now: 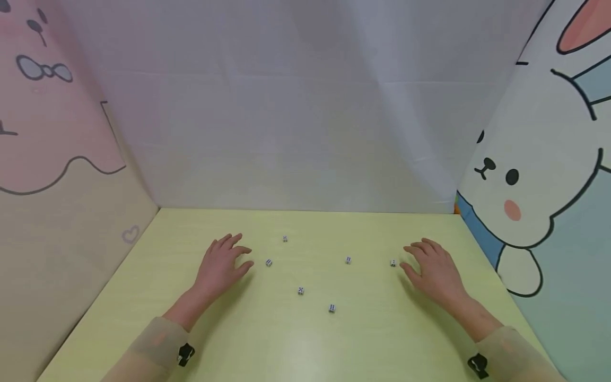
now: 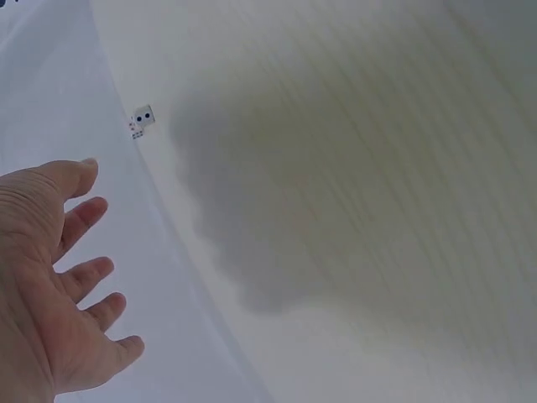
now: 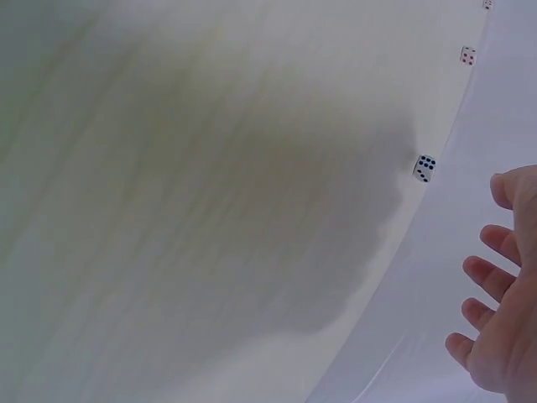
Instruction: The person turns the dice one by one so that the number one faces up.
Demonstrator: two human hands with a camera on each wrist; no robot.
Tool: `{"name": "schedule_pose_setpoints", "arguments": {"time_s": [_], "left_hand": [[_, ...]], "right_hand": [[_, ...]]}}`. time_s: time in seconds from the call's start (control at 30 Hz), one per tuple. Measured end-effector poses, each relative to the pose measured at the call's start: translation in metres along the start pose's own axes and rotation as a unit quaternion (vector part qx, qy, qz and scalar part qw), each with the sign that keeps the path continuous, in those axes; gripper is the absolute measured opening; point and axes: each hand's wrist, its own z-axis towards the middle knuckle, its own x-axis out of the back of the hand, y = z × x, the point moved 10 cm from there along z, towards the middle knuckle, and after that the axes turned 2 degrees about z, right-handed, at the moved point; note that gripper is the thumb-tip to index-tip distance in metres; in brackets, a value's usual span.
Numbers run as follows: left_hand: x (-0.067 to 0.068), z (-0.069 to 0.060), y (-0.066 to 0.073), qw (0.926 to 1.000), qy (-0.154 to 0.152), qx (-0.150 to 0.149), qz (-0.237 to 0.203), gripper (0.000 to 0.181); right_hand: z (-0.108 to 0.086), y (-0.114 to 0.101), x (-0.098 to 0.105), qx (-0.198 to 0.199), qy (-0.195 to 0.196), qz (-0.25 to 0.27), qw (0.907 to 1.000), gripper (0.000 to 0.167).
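Observation:
Several small white dice lie scattered on the pale yellow table (image 1: 267,339). My left hand (image 1: 219,270) hovers at the left with fingers spread and nothing in it; nearest to it is a die (image 1: 269,262), with another die (image 1: 285,239) farther back. At the right my right hand (image 1: 436,273) is held above the table, its fingers loosely bent and holding nothing. Just beside its thumb lies a die (image 1: 393,263), whose dots also show on the die (image 3: 424,168) in the right wrist view. Between the hands are a die (image 1: 348,260), a die (image 1: 300,291) and a die (image 1: 331,308).
A whitish sheet (image 1: 286,132) stands along the table's back edge. The left panel (image 1: 57,239) is pink and cream with drawn lines. On the right, a panel with a cartoon rabbit (image 1: 534,201) borders the table. Both sleeves carry a small black piece at the cuff.

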Motion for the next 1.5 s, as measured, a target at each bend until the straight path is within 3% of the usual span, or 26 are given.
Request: {"name": "schedule_pose_setpoints", "arguments": {"time_s": [0.17,0.37,0.53,0.8,1.13,1.5], "left_hand": [[-0.013,0.01,0.007,0.9997,-0.015,0.014,-0.013,0.024],[-0.037,0.018,0.007,0.9967,-0.059,0.054,-0.016,0.029],[-0.043,0.02,0.01,0.995,-0.068,0.072,-0.01,0.03],[-0.05,0.021,0.009,0.995,-0.066,0.074,-0.017,0.026],[-0.057,0.021,0.009,0.9966,-0.059,0.053,-0.022,0.018],[-0.059,0.019,0.008,0.9955,-0.057,0.052,-0.054,0.017]], "right_hand": [[0.001,-0.001,0.001,0.001,0.012,0.01,0.9999,0.039],[-0.002,0.001,-0.003,-0.009,-0.007,0.014,0.9998,0.042],[-0.004,0.004,-0.005,-0.016,-0.014,0.018,0.9996,0.043],[-0.007,0.009,-0.006,-0.03,-0.024,0.023,0.999,0.042],[-0.008,0.011,-0.008,-0.033,-0.036,0.023,0.9986,0.043],[-0.01,0.016,-0.008,-0.04,-0.036,0.025,0.9983,0.043]]}}
